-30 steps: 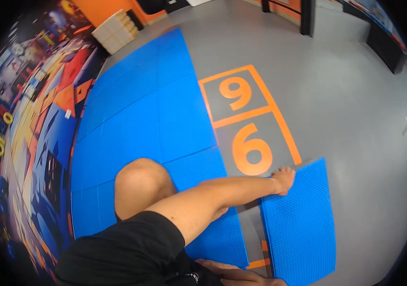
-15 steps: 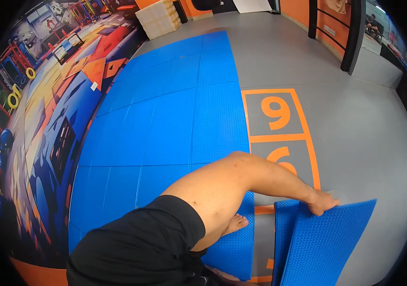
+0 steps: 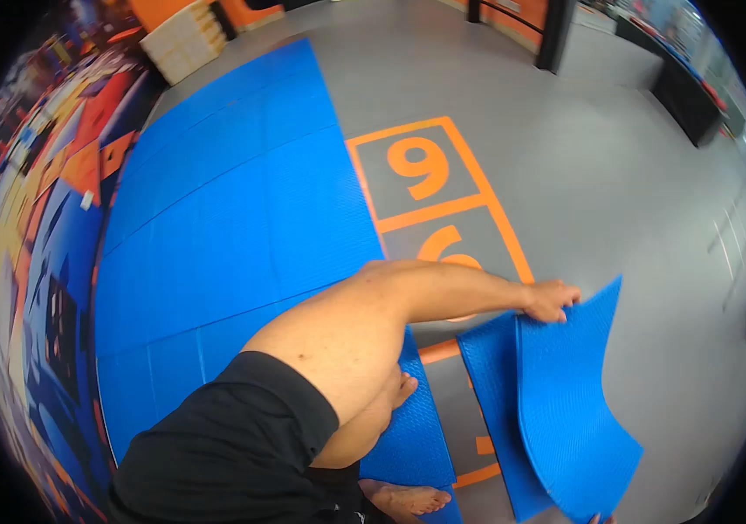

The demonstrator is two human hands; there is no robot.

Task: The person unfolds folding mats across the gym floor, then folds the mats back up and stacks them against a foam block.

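My left hand (image 3: 552, 301) reaches across with the arm bent, its fingers closed over the far edge of a blue textured foam mat (image 3: 569, 402). That mat is raised and bends in a curve. At the bottom of the view, only the fingertips of my right hand (image 3: 601, 519) show, against the mat's near edge. A second blue mat (image 3: 495, 393) lies partly under the raised one, over the orange floor markings. My bare feet (image 3: 408, 499) are on a blue mat strip to the left.
Joined blue mats (image 3: 216, 201) cover the floor on the left, beside a colourful mural wall (image 3: 50, 262). Orange numbered boxes (image 3: 421, 170) mark the grey floor (image 3: 556, 166). A pale block stack (image 3: 182, 42) stands at the back, and a dark post (image 3: 554, 37) at the far right.
The view has shifted right. The raised mat has gone from nearly flat to curved, its lower part swinging out to the right. My right fingertips have appeared at its near edge.
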